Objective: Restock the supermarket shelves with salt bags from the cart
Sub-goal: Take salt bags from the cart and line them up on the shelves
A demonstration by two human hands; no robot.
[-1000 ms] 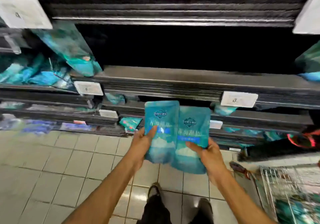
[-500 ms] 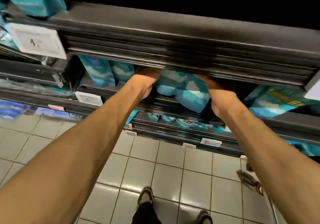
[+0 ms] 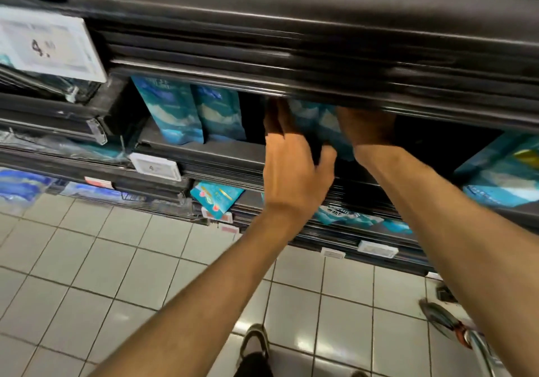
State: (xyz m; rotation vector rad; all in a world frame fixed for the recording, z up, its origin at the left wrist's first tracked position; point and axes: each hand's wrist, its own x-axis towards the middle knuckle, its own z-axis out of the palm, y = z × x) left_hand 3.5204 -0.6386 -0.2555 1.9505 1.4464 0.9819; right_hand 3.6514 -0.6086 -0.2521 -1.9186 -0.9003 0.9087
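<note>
The left hand (image 3: 291, 169), nearest, hangs at the shelf (image 3: 204, 150) lip with fingers spread and loose, holding nothing. Just behind it the right hand (image 3: 366, 127) reaches under the upper board against the soft, glossy teal bags (image 3: 316, 119); its fingers are hidden, so I cannot tell its grip. Best to seat those pouches upright on the dark ribbed shelf, flush beside the standing pair (image 3: 189, 114) further left.

2 teal salt bags (image 3: 320, 125) at frame centre, upright on dark shelf (image 3: 221, 149), tops hidden under shelf above; 2 more bags (image 3: 186, 114) stand upright to their left, w/ a gap between
</note>
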